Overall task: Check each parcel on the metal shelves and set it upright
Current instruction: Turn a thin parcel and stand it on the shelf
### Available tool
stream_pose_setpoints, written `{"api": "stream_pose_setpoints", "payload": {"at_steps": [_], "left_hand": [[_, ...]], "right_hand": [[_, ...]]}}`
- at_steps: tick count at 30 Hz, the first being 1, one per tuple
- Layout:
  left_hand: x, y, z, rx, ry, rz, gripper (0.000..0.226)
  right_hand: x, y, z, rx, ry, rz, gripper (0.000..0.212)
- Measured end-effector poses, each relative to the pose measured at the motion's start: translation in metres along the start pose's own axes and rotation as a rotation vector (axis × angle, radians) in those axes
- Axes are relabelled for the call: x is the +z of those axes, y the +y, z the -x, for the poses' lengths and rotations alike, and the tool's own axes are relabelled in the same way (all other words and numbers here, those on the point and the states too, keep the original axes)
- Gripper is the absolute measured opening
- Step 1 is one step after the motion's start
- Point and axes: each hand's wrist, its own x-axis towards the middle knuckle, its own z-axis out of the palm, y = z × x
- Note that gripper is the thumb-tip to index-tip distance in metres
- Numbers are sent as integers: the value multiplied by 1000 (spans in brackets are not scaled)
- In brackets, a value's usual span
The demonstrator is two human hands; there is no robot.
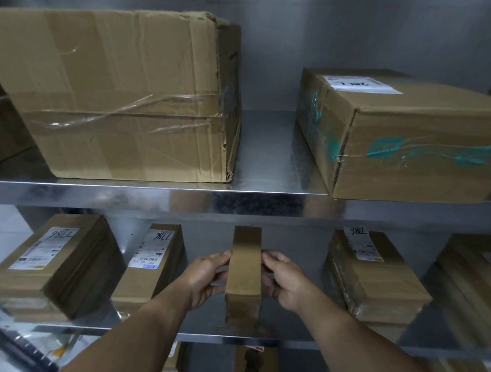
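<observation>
Head-cam view of metal shelves w/ cardboard parcels, seen from the front and slightly above.

Centre, on the middle shelf [285, 325]: a narrow brown parcel [244, 271] stands upright on its thin edge, no label showing. The left grip [205, 274] holds its left face, thumb and fingers curled onto the cardboard. The right grip [285, 279] pinches the right face the same way. Both bare forearms reach in from the bottom of the frame.

Same shelf, left of it: a wide parcel [53, 261] and a slimmer parcel [151, 263], each w/ a white label and a handwritten number on top. Right of it: a flat parcel [372, 280] w/ a label at its far end, then another parcel [472, 294] cut off by the frame edge.

Upper shelf [237, 203]: a big dented box [122, 92] w/ clear tape at left, and a mid-size box [415, 135] w/ teal-printed tape and a top label at right, well apart.

Below: dim items, too dark to tell.
</observation>
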Motion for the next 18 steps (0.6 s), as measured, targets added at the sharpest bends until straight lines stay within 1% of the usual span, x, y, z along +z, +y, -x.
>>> {"api": "stream_pose_setpoints", "payload": {"at_steps": [4,8,16,18], "left_hand": [[-4,-1,-6,9,14,-55,27],[-11,-4,-14,3,38,-98,27],[-8,-3,-14,33,63,-39,30],[-5,-1,-14,46,73,-26,28]], "right_hand": [[-3,2,-4,74,-8,3,19],[-7,0,-5,134,-10,16,20],[-8,-11,-1,56,-55,-15,14],[-6,-12,-2,38,-54,-25,15]]}}
